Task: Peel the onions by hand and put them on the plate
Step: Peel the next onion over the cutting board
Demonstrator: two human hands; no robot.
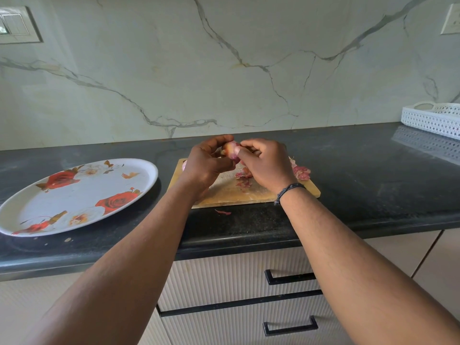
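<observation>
A small pink onion (231,150) is held in the air above the wooden cutting board (231,191). My left hand (206,163) grips it from the left, fingers curled round it. My right hand (267,165) pinches its skin from the right with thumb and fingertips. Loose reddish peels (301,172) lie on the board under and to the right of my hands. Part of another pale onion (184,166) shows at the board's left edge, mostly hidden behind my left hand. The white oval plate (29,210) with red roses sits to the left and holds nothing.
A scrap of peel (223,212) lies on the black counter in front of the board. A white perforated basket (433,118) stands at the far right against the marble wall. Drawers with black handles (290,278) are below the counter edge.
</observation>
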